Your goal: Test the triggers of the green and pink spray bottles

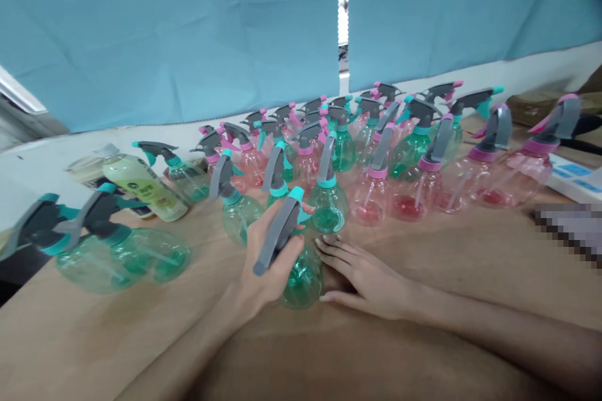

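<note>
My left hand (263, 250) is wrapped round the neck of a green spray bottle (301, 276) that has a grey trigger and a teal cap and stands on the wooden table (461, 263). Just to the right of that bottle, my right hand (364, 272) lies on the table with its fingers stretched out, the fingertips beside the bottle's body. Behind the hands stand several green spray bottles (328, 200) and pink spray bottles (376, 191) in rows.
Two green bottles (126, 254) lie at the left edge. A yellowish bottle with a label (143, 185) lies behind them. A white box (576, 178) sits at the right, beside more pink bottles (522, 169). A blue curtain (188, 31) hangs behind the table.
</note>
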{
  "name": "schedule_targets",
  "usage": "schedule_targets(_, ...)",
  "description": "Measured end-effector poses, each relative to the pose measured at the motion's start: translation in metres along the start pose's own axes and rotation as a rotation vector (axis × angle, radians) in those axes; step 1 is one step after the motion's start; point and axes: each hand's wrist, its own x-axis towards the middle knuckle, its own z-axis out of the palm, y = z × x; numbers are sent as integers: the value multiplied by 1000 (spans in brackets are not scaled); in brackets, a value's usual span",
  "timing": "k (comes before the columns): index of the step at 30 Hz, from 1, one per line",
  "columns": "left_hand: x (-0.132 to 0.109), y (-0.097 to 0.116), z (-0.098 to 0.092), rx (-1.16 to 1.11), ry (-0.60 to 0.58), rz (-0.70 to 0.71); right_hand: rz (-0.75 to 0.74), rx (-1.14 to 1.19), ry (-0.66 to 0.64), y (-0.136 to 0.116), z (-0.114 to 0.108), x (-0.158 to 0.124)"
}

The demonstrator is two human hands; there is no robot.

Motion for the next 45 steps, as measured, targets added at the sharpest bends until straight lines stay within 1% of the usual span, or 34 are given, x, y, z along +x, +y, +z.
schedule_targets(5, -1, 3, -1, 28, -5, -18, 11, 10, -22, -1, -1, 0)
schedule_targets(9, -2, 0, -1, 42, 1, -43, 11, 29, -6, 0, 0, -1)
schedule_targets(15, -5, -7, 0, 45, 32, -12, 14, 45, -20, -1, -2, 1)
schedule_targets(20, -3, -4, 2, 34, 33, -8, 9, 30, -59, -2, -4, 2)
schedule_targets(23, -3, -1, 5, -18, 52, -32, 5, 52, -45, -1, -3, 1)
schedule_targets(27, -4, 3, 6, -31, 39, -80, 6, 67, -29, 1, 0, 1)
schedule_targets(31, -3, 6, 6, -39, 49, -83, -4, 42, -29, 1, 1, 1)
schedule_targets(35, -1, 3, 7, -75, 40, -65, -5, 34, -11, 0, 0, 1)
schedule_targets(40, -2, -2, 7, -62, 32, -72, -3, 39, -4, -1, -1, 1)
schedule_targets(45, -2, -1, 6, -58, 33, -89, 1, 45, -10, 0, -1, 1)
